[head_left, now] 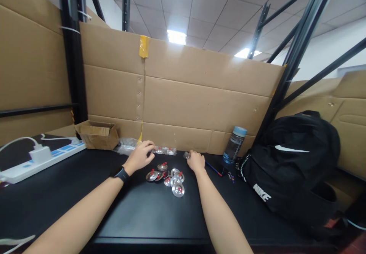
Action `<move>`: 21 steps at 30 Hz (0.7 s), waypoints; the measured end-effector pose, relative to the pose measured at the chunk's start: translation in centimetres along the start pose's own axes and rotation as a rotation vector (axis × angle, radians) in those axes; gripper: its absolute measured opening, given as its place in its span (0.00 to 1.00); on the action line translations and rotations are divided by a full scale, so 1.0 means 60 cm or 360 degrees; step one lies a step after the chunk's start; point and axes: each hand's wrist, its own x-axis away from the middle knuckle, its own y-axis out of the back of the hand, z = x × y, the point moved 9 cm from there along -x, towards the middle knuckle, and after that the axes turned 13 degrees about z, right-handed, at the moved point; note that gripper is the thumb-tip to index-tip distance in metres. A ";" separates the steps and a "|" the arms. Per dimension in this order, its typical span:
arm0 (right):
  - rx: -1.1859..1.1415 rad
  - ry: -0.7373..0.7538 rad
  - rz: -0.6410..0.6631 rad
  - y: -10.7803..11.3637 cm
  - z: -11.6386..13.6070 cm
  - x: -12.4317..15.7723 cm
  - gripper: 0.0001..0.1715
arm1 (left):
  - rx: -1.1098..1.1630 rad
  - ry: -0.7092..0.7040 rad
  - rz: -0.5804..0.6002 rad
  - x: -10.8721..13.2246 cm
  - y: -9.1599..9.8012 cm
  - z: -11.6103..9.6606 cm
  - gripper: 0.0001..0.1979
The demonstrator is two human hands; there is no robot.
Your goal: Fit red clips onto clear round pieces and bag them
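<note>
My left hand [142,155], with a dark watch on its wrist, hovers over the table's far side with fingers bent and apart, nothing seen in them. Beside its fingertips lie clear plastic packets [165,150] with silver and red things inside. My right hand [196,161] is farther right, its fingers curled onto a small clear plastic packet [186,155] that they partly hide. Between and nearer than both hands lies a loose pile of silver finger cymbals [178,189] with red loops, in two overlapping clusters.
A small open cardboard box [98,136] and crumpled clear plastic [126,146] stand at the back left, with a white power strip [61,153] farther left. Rightward are a blue-and-red pen [214,168], a water bottle [234,145] and a black backpack [291,170]. Cardboard [185,98] walls the back.
</note>
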 end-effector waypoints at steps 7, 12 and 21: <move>-0.0116 -0.0069 -0.0206 0.029 -0.016 0.011 0.10 | 0.0223 -0.0050 0.0145 -0.008 -0.026 -0.046 0.17; -0.0670 0.0352 -0.0391 0.072 0.028 0.043 0.08 | 0.0659 0.0029 0.0197 -0.014 -0.046 -0.065 0.19; -0.1370 0.1105 -0.0108 0.089 0.150 0.122 0.16 | 0.0933 0.0080 0.0124 -0.013 -0.074 -0.073 0.30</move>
